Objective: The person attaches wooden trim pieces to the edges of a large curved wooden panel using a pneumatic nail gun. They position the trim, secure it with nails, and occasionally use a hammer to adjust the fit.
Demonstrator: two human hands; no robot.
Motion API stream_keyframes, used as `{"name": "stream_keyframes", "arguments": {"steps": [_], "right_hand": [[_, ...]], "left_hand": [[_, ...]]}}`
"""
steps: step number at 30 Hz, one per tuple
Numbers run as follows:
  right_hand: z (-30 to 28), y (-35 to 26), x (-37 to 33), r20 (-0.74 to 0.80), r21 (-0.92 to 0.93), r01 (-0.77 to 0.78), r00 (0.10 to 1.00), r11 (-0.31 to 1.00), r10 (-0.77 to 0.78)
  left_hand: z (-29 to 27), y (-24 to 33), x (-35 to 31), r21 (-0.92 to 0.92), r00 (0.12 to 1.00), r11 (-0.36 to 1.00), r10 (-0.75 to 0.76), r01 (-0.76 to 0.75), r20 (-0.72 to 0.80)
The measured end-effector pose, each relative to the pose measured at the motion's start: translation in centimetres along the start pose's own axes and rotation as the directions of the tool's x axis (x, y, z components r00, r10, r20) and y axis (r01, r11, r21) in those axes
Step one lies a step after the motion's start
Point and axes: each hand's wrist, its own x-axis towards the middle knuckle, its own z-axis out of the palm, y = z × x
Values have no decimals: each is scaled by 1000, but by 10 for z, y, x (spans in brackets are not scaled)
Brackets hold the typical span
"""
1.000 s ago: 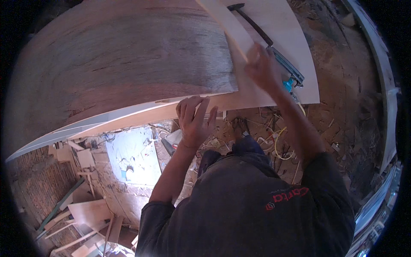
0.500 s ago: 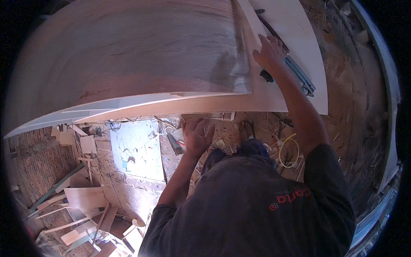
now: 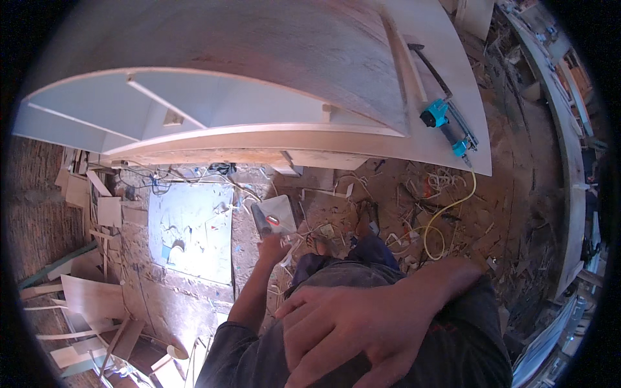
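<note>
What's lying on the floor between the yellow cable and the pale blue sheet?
In the head view, between the yellow cable and the pale blue sheet lie wood scraps, white wire offcuts and a small pale wedge-shaped thing.

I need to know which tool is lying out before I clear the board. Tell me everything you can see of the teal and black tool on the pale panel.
The teal and black tool lies flat on the pale panel, near its right edge. It is long and slim: a dark, narrow bar runs up and left from a teal body, with a second teal part lower right beside a ridged metal strip. It looks like plastic and metal. No hand touches it. A yellow cord lies on the littered floor just below.
</note>
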Motion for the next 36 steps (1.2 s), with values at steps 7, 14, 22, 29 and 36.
{"name": "stream_keyframes", "arguments": {"steps": [7, 14, 22, 29, 36], "right_hand": [[56, 14, 5, -342, 35, 45, 939, 998, -30], [87, 21, 14, -107, -31, 78, 991, 996, -81], [94, 17, -67, -180, 409, -270, 912, 872, 367], [105, 153, -295, -940, -38, -996, 65, 87, 336], [209, 171, -423, -959, 95, -932, -180, -349, 218]], "left_hand": [[111, -174, -71, 56, 976, 984, -174, 168, 130], [173, -204, -136, -112, 984, 983, -129, 143, 126], [193, -156, -169, -344, 993, 933, -116, 104, -12], [238, -189, -205, -376, 964, 899, -150, 225, 218], [171, -183, -193, -235, 983, 972, -67, 26, -168]]}}
